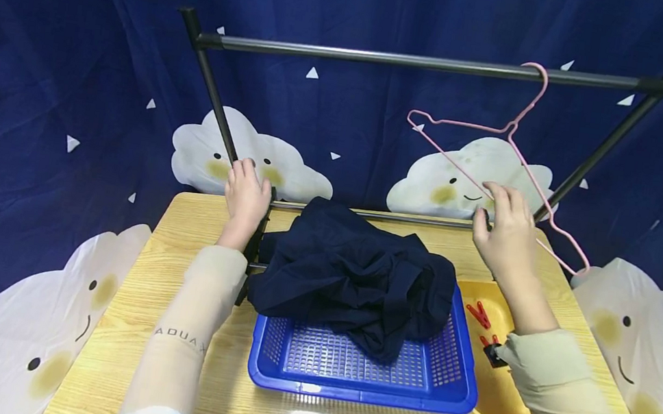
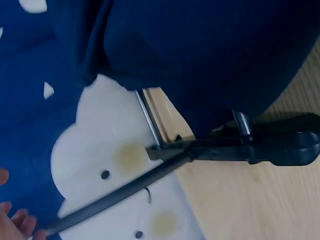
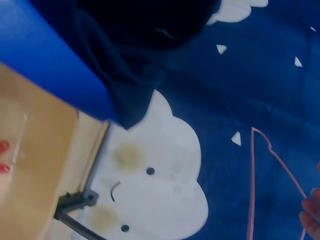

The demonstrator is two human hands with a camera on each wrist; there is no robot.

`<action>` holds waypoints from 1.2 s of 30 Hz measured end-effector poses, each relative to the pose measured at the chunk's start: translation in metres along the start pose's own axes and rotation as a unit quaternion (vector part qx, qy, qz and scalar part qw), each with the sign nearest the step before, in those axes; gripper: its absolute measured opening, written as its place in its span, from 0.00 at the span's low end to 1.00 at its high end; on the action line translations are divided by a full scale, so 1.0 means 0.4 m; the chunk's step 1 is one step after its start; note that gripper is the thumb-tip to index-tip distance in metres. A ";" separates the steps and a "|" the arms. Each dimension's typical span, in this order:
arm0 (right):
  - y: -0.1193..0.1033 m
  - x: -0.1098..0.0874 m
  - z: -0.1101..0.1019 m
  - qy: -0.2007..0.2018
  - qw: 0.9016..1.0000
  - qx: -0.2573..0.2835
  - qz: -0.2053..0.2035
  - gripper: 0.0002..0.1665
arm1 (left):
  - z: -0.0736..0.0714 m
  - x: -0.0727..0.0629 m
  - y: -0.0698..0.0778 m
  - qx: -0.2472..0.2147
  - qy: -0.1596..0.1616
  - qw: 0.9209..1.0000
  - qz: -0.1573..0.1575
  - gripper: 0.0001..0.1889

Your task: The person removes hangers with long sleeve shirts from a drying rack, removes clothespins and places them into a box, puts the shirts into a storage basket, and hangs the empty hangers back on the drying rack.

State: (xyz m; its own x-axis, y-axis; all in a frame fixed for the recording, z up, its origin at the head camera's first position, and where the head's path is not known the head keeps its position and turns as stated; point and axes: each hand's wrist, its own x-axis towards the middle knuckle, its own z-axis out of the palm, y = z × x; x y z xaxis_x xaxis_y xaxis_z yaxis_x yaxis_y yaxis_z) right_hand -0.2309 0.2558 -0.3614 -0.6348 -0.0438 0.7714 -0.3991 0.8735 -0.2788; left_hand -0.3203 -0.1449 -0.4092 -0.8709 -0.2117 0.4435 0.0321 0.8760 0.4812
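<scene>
My left hand [image 1: 246,196] is at the left post of a black metal clothes rack [image 1: 212,89], fingers curled over it. The left wrist view shows the fingertips at the end of the visible post [image 2: 125,187]. My right hand [image 1: 505,232] is raised in front of the lower bar of a pink hanger [image 1: 472,125], thumb and fingers apart with a gap between them. That hanger hangs by its hook from the rack's top rail, near the right end. A dark navy cloth garment [image 1: 354,272] lies heaped in a blue plastic basket [image 1: 361,396] between the hands.
Right of the basket, a yellow tray [image 1: 500,400] holds red clips [image 1: 480,315] and a small black item [image 1: 495,355], partly behind my right forearm. Rack and containers stand on a wooden table [image 1: 179,236]. A navy curtain [image 1: 356,3] with clouds hangs behind.
</scene>
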 end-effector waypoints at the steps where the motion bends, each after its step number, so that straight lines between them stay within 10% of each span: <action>1: 0.000 -0.004 0.009 -0.018 1.000 -0.003 0.001 0.23 | 0.003 -0.006 0.008 0.001 -0.020 1.000 0.013 0.18; 6: 0.005 -0.025 0.057 -0.124 0.992 -0.008 0.023 0.29 | 0.020 -0.041 0.047 0.014 -0.136 0.988 0.075 0.22; 17: 0.019 -0.076 0.131 -0.306 0.952 -0.008 0.025 0.39 | 0.038 -0.102 0.077 0.101 -0.317 0.934 0.128 0.34; 29: 0.026 -0.120 0.190 -0.438 0.898 -0.002 0.037 0.48 | 0.080 -0.162 0.089 0.144 -0.399 0.896 0.130 0.40; 36: 0.015 -0.130 0.205 -0.468 0.882 0.018 0.043 0.49 | 0.097 -0.190 0.097 0.163 -0.404 0.890 0.131 0.41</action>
State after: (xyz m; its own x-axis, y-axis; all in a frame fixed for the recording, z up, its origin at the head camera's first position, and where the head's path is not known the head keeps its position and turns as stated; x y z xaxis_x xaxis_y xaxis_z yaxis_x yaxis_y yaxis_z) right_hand -0.2544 0.2235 -0.4500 -0.9253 -0.3745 -0.0602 -0.3327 0.8776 -0.3452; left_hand -0.2718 -0.0781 -0.4534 -0.9269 0.2844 -0.2447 0.2568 0.9565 0.1386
